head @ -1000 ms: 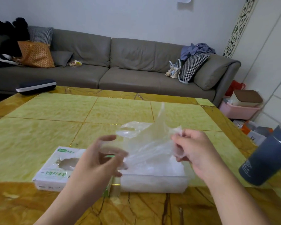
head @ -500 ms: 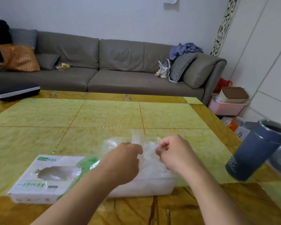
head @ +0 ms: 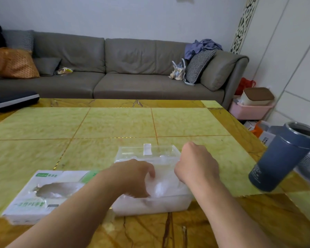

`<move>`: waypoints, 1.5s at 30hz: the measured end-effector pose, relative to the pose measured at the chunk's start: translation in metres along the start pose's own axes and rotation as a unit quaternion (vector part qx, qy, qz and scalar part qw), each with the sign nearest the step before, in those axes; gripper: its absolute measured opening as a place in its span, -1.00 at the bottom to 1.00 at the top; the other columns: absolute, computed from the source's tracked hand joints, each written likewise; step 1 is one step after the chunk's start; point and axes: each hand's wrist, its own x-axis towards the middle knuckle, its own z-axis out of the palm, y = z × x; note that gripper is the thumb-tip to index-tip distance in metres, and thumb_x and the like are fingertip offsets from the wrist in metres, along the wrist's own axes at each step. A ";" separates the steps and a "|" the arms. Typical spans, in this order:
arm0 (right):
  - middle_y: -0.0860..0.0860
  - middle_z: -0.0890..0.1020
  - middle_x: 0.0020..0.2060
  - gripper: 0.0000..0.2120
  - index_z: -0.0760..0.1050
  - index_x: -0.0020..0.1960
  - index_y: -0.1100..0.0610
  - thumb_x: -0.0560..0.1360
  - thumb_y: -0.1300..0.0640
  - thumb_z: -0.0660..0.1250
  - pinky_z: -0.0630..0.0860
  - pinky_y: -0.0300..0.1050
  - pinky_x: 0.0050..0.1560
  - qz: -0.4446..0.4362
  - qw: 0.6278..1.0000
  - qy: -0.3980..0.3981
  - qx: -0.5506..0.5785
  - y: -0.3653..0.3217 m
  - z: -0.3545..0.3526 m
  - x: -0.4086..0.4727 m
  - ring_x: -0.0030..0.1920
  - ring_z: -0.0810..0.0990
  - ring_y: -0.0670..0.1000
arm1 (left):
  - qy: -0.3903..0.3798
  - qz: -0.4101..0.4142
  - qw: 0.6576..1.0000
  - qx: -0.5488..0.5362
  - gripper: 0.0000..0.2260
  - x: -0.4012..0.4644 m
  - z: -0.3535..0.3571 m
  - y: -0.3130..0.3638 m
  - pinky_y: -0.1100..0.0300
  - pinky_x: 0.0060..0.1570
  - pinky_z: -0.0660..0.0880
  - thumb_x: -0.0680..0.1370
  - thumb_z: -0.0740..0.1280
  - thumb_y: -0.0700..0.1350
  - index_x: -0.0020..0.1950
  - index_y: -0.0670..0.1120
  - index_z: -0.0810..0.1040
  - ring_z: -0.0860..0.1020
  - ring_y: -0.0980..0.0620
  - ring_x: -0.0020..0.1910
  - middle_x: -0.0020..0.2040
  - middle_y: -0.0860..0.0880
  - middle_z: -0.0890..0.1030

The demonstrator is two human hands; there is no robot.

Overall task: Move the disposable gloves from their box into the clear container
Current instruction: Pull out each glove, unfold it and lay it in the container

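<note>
Over the clear container (head: pixel 151 205) both hands — left hand (head: pixel 134 178), right hand (head: pixel 197 163) — press the gloves (head: pixel 161 185) in, each grip's curl hidden; best push flat, box (head: pixel 43 194) alongside on the worktop (head: pixel 115 122).

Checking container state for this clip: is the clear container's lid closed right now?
No. The clear container is open, its lid tipped back behind it, while both hands press gloves down inside.

Left hand (head: pixel 132 178), right hand (head: pixel 197 163), fingers down.
</note>
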 end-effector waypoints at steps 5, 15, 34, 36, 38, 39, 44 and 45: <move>-0.06 0.51 -0.14 -0.82 0.35 -0.01 0.06 0.55 0.21 0.36 0.53 -0.09 -0.20 -0.128 0.990 0.054 0.038 -0.027 -0.013 -0.019 -0.15 0.55 0.01 | -0.004 0.018 0.998 0.057 -0.59 0.001 0.001 0.009 0.22 -0.30 0.36 0.48 0.46 -0.05 0.30 0.10 0.47 0.47 0.11 -0.29 -0.23 0.13 0.46; 0.02 0.50 -0.19 -0.84 0.57 0.08 0.12 0.52 0.14 0.33 0.27 -0.15 -0.45 -0.111 0.979 -0.166 -0.042 -0.025 0.003 -0.019 -0.30 0.52 0.05 | 0.005 0.015 1.000 0.007 -0.56 0.000 0.008 0.000 0.22 -0.32 0.37 0.52 0.42 0.02 0.38 0.21 0.43 0.52 0.11 -0.22 -0.12 0.15 0.48; 0.09 0.50 -0.02 -0.78 0.44 -0.05 0.10 0.55 0.04 0.45 0.55 -0.03 0.01 -0.106 0.903 -0.360 -0.208 -0.039 0.026 0.011 -0.18 0.53 0.08 | 0.028 -0.018 0.997 0.075 -0.63 -0.015 -0.001 0.007 0.14 -0.12 0.59 0.51 0.48 -0.04 0.29 0.00 0.52 0.61 0.02 -0.16 0.03 0.00 0.63; 0.08 0.52 0.08 -0.75 0.49 0.21 0.03 0.58 0.03 0.43 0.57 -0.02 0.09 -0.102 0.902 -0.370 -0.195 -0.041 0.025 0.011 -0.16 0.51 0.05 | 0.083 0.018 0.994 0.064 -0.58 -0.021 -0.001 0.006 0.10 -0.08 0.60 0.49 0.52 0.02 0.30 0.14 0.49 0.63 0.03 -0.03 0.09 0.09 0.58; 0.10 0.50 0.24 -0.45 0.35 0.53 0.03 0.58 0.05 0.42 0.58 0.04 0.22 -0.105 0.901 -0.374 -0.192 -0.041 0.023 0.010 -0.03 0.49 0.08 | 0.078 0.030 0.996 0.041 -0.47 -0.024 -0.001 0.004 0.07 -0.04 0.61 0.48 0.53 0.06 0.39 0.25 0.42 0.63 0.03 0.04 0.16 0.12 0.57; 0.12 0.49 0.22 -0.48 0.39 0.49 0.08 0.58 0.07 0.42 0.56 0.06 0.22 -0.103 0.900 -0.374 -0.198 -0.041 0.023 0.010 -0.01 0.48 0.09 | 0.063 0.016 0.997 0.042 -0.44 -0.023 -0.001 0.003 0.06 -0.01 0.62 0.48 0.52 0.07 0.43 0.24 0.39 0.63 0.02 0.07 0.18 0.11 0.57; 0.16 0.50 0.26 -0.73 0.48 0.18 0.13 0.55 0.07 0.44 0.58 0.02 0.14 -0.088 0.907 -0.357 -0.205 -0.041 0.024 0.006 -0.11 0.52 0.09 | 0.032 -0.042 0.996 0.075 -0.80 -0.019 0.002 0.005 0.19 -0.31 0.46 0.52 0.47 -0.08 0.07 -0.06 0.52 0.58 0.04 -0.19 -0.10 0.01 0.59; 0.15 0.50 0.31 -0.73 0.49 0.21 0.12 0.57 0.08 0.43 0.57 0.01 0.13 -0.090 0.907 -0.358 -0.203 -0.040 0.023 0.004 -0.18 0.50 0.06 | 0.017 -0.047 0.996 0.076 -0.85 -0.017 0.001 0.008 0.22 -0.38 0.38 0.53 0.44 -0.14 -0.08 -0.08 0.47 0.51 0.05 -0.29 -0.21 0.00 0.54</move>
